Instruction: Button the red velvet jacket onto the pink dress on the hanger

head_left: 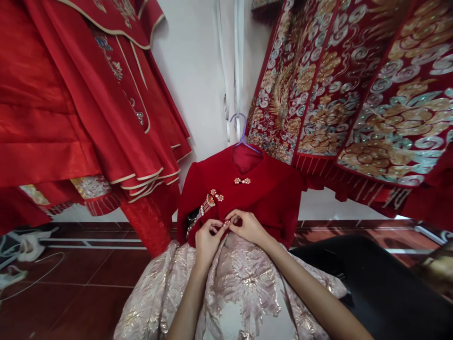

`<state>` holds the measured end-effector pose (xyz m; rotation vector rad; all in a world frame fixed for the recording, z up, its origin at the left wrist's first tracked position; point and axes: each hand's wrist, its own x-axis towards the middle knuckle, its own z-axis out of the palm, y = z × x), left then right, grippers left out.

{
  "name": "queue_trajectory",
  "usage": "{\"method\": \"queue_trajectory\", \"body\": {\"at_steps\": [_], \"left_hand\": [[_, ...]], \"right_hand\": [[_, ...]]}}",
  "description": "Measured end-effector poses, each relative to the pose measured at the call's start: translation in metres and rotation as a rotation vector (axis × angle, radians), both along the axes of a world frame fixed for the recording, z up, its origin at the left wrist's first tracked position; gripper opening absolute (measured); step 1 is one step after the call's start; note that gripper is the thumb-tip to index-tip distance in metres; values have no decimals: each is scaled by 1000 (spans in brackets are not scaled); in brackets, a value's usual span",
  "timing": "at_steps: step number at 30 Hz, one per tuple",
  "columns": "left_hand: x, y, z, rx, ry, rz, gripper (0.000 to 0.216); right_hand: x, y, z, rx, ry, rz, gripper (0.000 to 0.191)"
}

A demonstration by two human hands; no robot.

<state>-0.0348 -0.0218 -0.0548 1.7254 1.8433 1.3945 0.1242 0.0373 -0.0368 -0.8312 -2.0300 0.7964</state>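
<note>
A dark red velvet jacket (269,193) hangs on a lilac hanger (242,130) against the white wall. It has a pearl knot fastening (242,181) at the chest and a beaded tassel brooch (208,203) on its left side. Below it spreads a pale pink and gold brocade skirt (244,283). My left hand (207,238) and my right hand (247,226) meet at the jacket's lower front edge. Both pinch a small pearl fastening (226,222) between fingertips.
Red satin robes (88,104) with cream piping hang at the upper left. Heavily embroidered red and gold garments (354,85) hang at the upper right. The floor is dark red tile (71,288). White cloth and a cord (21,264) lie at the far left. A black surface (382,283) sits at the lower right.
</note>
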Motion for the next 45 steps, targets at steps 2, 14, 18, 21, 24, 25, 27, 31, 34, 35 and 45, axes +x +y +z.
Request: {"method": "queue_trajectory", "body": {"at_steps": [2, 14, 18, 21, 24, 25, 27, 31, 34, 35, 45], "left_hand": [[1, 0, 0, -14, -41, -11, 23], [0, 5, -1, -70, -193, -111, 16], [-1, 13, 13, 7, -379, -91, 26], [-2, 30, 28, 113, -610, 80, 36], [-1, 49, 41, 25, -874, -8, 33], [0, 54, 45, -13, -942, -42, 31], [2, 58, 51, -61, -1037, -86, 28], [11, 58, 58, -98, -1145, -180, 30], [18, 61, 58, -67, -1211, -177, 29], [20, 63, 58, -46, -1230, -158, 27], [22, 70, 42, 26, -1102, -48, 24]], "right_hand": [[1, 0, 0, -13, 0, 15, 18], [-7, -2, -2, -131, 69, -29, 12], [-5, 0, 0, -184, 88, -35, 14], [0, 4, 4, -245, 86, 13, 15], [7, 6, 16, -346, 126, 117, 16], [10, 6, 20, -371, 142, 146, 15], [16, 5, 30, -396, 157, 182, 14], [29, 2, 45, -419, 151, 230, 13], [32, 0, 49, -428, 169, 246, 13], [32, 0, 49, -430, 175, 247, 13], [-2, 1, 18, -407, 152, 204, 12]]}}
